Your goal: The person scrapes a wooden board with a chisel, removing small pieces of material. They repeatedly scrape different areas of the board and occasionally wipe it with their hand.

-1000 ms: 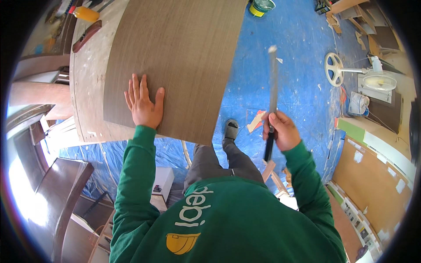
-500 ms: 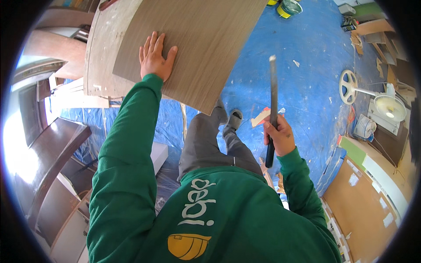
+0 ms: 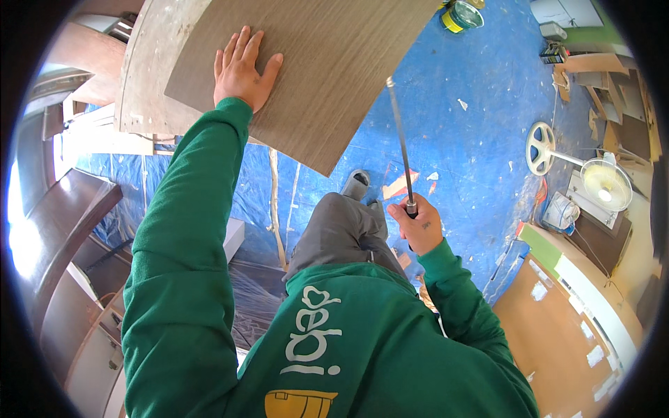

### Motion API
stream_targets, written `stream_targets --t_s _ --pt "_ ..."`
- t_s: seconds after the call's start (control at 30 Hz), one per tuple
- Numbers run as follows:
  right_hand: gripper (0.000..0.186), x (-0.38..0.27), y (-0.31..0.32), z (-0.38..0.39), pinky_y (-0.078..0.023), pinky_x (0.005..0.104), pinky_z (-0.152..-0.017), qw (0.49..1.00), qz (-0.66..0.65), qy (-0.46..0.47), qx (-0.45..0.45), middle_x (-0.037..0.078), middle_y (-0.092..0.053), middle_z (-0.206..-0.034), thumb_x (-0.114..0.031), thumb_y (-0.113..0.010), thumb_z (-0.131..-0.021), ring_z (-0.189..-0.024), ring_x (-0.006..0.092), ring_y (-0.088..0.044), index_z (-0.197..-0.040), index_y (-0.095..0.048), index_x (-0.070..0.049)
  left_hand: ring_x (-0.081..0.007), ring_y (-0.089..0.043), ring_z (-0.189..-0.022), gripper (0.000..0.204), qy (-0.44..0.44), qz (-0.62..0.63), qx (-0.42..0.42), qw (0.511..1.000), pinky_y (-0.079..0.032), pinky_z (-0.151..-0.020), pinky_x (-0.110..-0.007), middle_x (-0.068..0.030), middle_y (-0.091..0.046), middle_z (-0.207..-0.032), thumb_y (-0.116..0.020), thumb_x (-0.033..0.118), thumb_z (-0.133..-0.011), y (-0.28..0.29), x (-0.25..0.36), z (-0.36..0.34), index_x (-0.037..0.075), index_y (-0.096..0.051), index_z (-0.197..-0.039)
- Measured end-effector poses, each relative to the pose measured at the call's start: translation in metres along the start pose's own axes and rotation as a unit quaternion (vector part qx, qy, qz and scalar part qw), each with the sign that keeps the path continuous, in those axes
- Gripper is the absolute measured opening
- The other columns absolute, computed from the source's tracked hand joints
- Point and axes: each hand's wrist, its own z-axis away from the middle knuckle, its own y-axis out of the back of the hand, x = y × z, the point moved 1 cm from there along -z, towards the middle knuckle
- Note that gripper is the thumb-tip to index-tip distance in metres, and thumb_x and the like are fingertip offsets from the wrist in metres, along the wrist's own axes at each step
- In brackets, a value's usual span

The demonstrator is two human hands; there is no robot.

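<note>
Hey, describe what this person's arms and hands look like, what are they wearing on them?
Both arms are covered by long green sweatshirt sleeves with ribbed cuffs at the wrists. The left hand and right hand are bare, without gloves. The right hand shows a small dark marking near the wrist, too small to make out.

1. Left hand lies flat on the veneer sheet; sheet covers the curved surface, bare strip only along its left rim.
2. Right hand holds a long file upright, just right of the sheet's edge; narrow gap between them.
3. Blue floor tarp right of the file is open; scraps and a paint can scattered.
4. Fan and boards crowd the far right.
</note>
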Motion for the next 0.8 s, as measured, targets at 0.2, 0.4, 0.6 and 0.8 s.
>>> stream_targets --t_s 0.2,0.4,0.6,0.8 --pt "0.027 0.006 -0.011 -0.014 -0.041 0.0276 -0.061 0.989 -0.013 0.147 0.012 -0.002 -0.052 -0.070 -0.026 -0.074 -0.097 -0.067 0.0074 -0.045 -0.094 -0.060 -0.002 -0.0251 -0.024 -0.156 0.068 -0.007 -0.006 0.011 1.000 -0.013 -0.129 -0.046 -0.0056 -0.034 -0.167 -0.050 0.058 -0.100 -0.001 0.001 0.000 0.019 -0.045 -0.156" --pt "0.027 0.007 -0.009 -0.028 -0.041 0.0293 -0.061 0.989 0.032 0.147 -0.007 -0.001 -0.053 -0.072 -0.027 -0.069 -0.100 -0.067 0.0081 -0.044 -0.100 -0.063 -0.001 -0.0256 -0.026 -0.156 0.066 -0.020 -0.012 0.024 0.999 -0.015 -0.128 -0.046 -0.0066 -0.035 -0.166 -0.051 0.057 -0.102 -0.001 0.000 0.001 0.019 -0.046 -0.155" --pt "0.037 0.016 -0.005 -0.027 -0.044 0.0341 -0.060 0.991 0.049 0.116 -0.033 0.005 -0.056 -0.069 -0.038 -0.060 -0.105 -0.063 0.0137 -0.052 -0.102 -0.064 -0.001 -0.0260 -0.026 -0.156 0.066 -0.033 -0.019 0.036 0.999 -0.015 -0.128 -0.046 -0.0066 -0.035 -0.166 -0.050 0.057 -0.102 -0.004 -0.002 0.000 0.019 -0.046 -0.155" --pt "0.040 0.022 -0.012 -0.020 -0.048 0.0418 -0.064 0.978 0.164 0.131 -0.009 0.017 -0.062 -0.075 -0.039 -0.057 -0.106 -0.068 0.0351 -0.062 -0.104 -0.061 0.000 -0.0263 -0.027 -0.155 0.067 -0.037 -0.012 0.039 0.998 -0.014 -0.129 -0.047 -0.0067 -0.035 -0.166 -0.049 0.058 -0.101 -0.006 -0.004 -0.001 0.019 -0.045 -0.155"
